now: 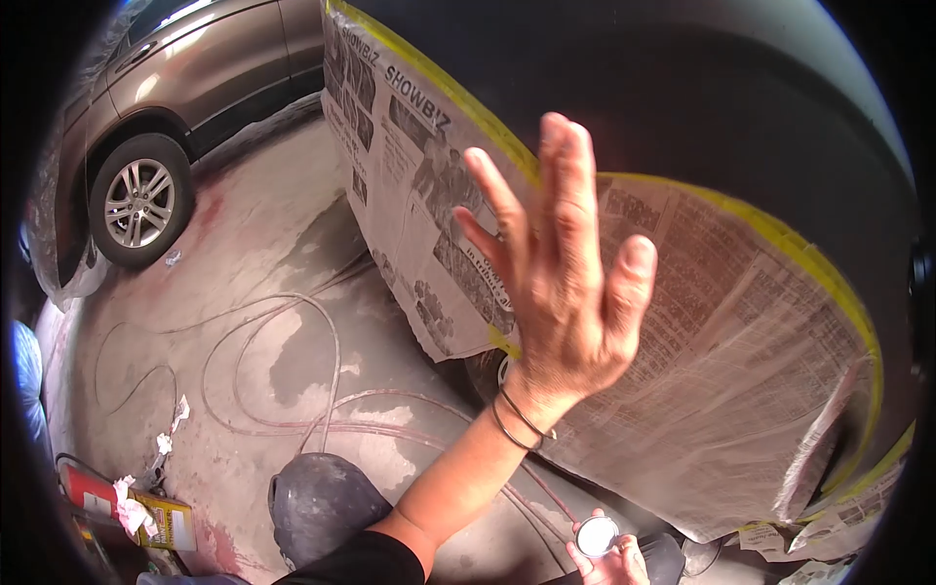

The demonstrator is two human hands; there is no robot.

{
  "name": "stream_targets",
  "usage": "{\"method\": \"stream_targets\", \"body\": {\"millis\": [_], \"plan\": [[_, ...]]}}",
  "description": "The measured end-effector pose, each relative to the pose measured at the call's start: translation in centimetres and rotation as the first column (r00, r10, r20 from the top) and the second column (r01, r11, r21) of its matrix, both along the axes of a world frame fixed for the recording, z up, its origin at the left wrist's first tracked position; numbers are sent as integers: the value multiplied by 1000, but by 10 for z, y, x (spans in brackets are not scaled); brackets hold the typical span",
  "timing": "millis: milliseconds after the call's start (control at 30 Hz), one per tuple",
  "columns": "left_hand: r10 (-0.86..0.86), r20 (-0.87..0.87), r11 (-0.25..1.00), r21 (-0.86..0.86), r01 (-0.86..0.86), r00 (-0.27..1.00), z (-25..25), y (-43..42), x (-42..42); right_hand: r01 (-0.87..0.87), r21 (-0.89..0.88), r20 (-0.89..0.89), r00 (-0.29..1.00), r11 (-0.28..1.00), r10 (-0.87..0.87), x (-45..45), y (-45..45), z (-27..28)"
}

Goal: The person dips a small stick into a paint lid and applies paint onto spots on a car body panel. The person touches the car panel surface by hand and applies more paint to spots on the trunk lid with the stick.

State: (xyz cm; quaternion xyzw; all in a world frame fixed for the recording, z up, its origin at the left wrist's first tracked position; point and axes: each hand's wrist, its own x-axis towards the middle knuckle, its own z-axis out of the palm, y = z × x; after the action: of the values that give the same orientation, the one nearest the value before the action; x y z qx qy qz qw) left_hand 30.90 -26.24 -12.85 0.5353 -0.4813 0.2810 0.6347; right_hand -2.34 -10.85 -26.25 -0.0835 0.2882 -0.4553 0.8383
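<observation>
Round pale disc (597, 536), possibly a lid, is held in the partly closed right grip (616, 565); left grip (570, 292) is spread wide before newspaper masking (682, 390).

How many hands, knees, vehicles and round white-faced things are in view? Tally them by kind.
Hands: 2 (left hand raised, right hand holding the disc)
Knees: 2 (left knee, right knee)
Vehicles: 2 (brown car, dark paper-masked vehicle)
Round white-faced things: 1 (disc)
Total: 7
</observation>
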Motion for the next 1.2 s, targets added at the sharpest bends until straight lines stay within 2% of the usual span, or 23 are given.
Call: {"method": "stream_targets", "body": {"millis": [133, 233, 300, 333, 400, 433, 467, 667, 733, 767, 867, 900, 1100, 1200], "plan": [[77, -76, 997, 10, -76, 994, -9, -3, 15, 3, 75, 56, 998, 997, -7, 0, 0, -5], [61, -7, 998, -6, -61, 998, -11, -4, 16, -12, 63, 25, 1000, 998, 11, 2, -1, -4], [5, 9, 1000, 13, -5, 1000, -6, -1, 10, -31, 31, -1, 1000, 999, 31, 2, -2, -3], [-26, 23, 1000, 6, 26, 999, -4, 1, 9, -203, -165, 69, 974, 965, 217, -20, -19, -50], [-84, 38, 996, -7, 85, 996, -3, 2, 5, -205, -137, 68, 974, 969, 216, -26, -21, -62], [-100, 25, 995, -10, 101, 995, -4, 1, 2, -167, -53, 82, 982, 985, 171, -17, -20, -51], [-113, 13, 993, -35, 113, 994, -6, 0, 3, -83, -6, -41, 996, 997, 83, 14, -4, 8], [-210, -102, 961, -205, 186, 972, -17, 3, 25, -85, 13, -24, 996, 996, 85, 48, -5, 18], [-197, -188, 961, -232, 152, 962, -12, 7, 41, -73, 51, -44, 996, 996, 76, 58, -8, 20], [-177, -219, 965, -229, 126, 960, -13, 7, 51, -101, -18, -27, 995, 995, 100, 61, -7, 19], [-135, -270, 976, -204, 80, 953, -14, 5, 83, -149, -39, -139, 980, 988, 142, 75, -8, 27], [-134, -273, 981, -176, 87, 953, -14, 7, 91, -183, -119, -108, 979, 976, 171, 77, -9, 24], [-203, -166, 968, -181, 172, 965, -3, -2, 111, -218, -89, -275, 943, 972, 187, 110, -10, 41], [-255, -99, 958, -164, 237, 962, 11, -5, 117, -250, -139, -208, 953, 958, 219, 112, -11, 34]]}}
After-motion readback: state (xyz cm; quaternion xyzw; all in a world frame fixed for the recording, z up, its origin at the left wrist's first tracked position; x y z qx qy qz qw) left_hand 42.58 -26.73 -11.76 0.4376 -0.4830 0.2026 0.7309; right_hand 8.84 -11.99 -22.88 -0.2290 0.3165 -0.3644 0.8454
